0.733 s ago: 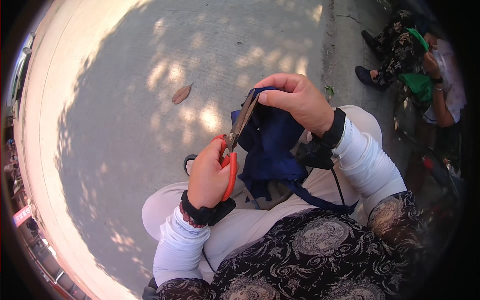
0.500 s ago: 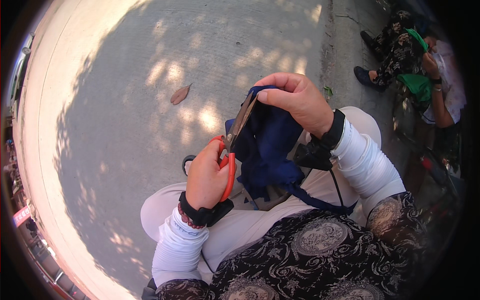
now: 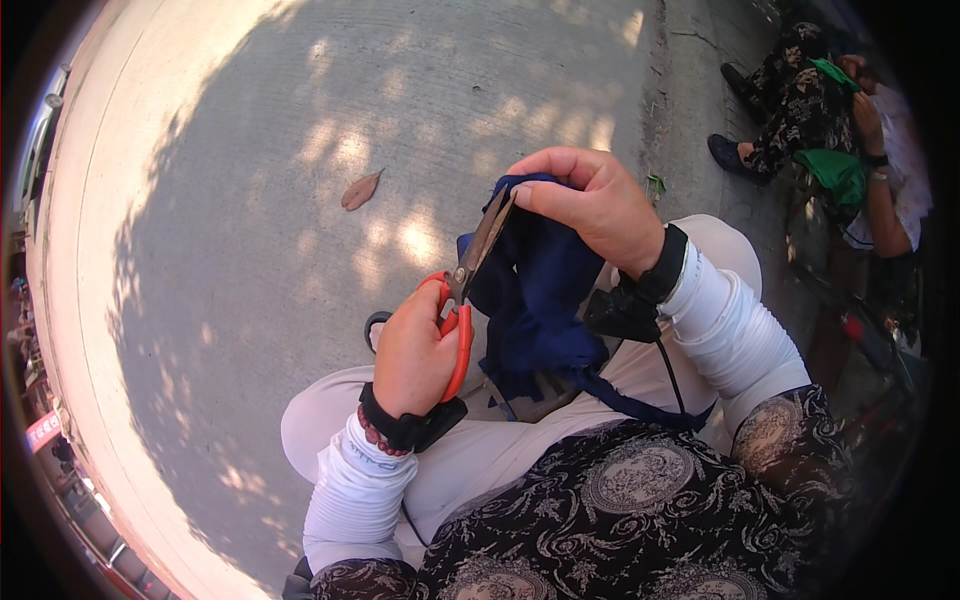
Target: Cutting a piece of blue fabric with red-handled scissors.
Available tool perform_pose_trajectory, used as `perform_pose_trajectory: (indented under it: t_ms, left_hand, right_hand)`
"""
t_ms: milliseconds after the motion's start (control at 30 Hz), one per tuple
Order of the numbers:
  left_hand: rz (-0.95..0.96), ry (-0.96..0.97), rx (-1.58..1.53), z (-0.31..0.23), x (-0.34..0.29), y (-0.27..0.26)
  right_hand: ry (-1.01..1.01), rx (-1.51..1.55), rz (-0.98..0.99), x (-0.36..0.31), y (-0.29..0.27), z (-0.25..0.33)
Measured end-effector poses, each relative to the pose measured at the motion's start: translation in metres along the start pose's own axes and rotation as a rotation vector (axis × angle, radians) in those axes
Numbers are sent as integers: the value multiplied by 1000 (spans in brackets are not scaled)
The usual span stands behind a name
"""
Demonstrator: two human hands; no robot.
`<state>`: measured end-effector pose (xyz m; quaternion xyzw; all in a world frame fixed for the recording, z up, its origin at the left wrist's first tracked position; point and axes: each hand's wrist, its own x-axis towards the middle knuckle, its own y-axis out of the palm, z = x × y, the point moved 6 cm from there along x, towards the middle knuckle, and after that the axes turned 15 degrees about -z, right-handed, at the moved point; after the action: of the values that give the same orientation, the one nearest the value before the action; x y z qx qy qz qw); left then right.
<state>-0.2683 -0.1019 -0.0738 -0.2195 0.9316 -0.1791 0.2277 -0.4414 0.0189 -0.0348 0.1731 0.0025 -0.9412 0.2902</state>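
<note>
My left hand [image 3: 412, 355] is closed round the orange-red handles of a pair of scissors [image 3: 462, 280]. Their dark blades point up and to the right, slightly parted, with the tips at the upper edge of a navy blue cloth [image 3: 545, 275]. Thumb and fingers of my right hand [image 3: 592, 200] pinch that upper edge, right beside the blade tips. The cloth hangs in folds between my knees, frayed at its lower end. A long narrow strip [image 3: 640, 402] of it trails over my right thigh.
A dry brown leaf [image 3: 361, 190] lies on the concrete ground [image 3: 260, 290] ahead. At the upper right sits another person [image 3: 790, 110], whose hands hold green cloth [image 3: 835, 172]. A black wrist device with a cable [image 3: 625, 312] hangs at my right wrist.
The blue cloth has shifted slightly below the blades. My hands and the scissors have barely moved. The other person's hand has moved a little at the green cloth.
</note>
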Motion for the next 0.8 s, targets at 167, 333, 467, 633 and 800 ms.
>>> perform_pose_trajectory:
  t_ms: [167,333,467,633,800]
  left_hand:
    - [6,-42,-72,0,1,2]
    - [22,-54,-129,-7,3,2]
    - [110,-205,-259,-8,1,7]
    - [173,-332,-358,-9,-3,10]
    - [179,-348,-406,-8,-6,13]
  right_hand:
    - [1,-2,9,0,4,-2]
    - [30,20,24,1,8,-2]
    - [25,-21,31,3,8,-5]
    - [3,-60,24,2,5,-3]
    - [-25,-48,20,1,3,-2]
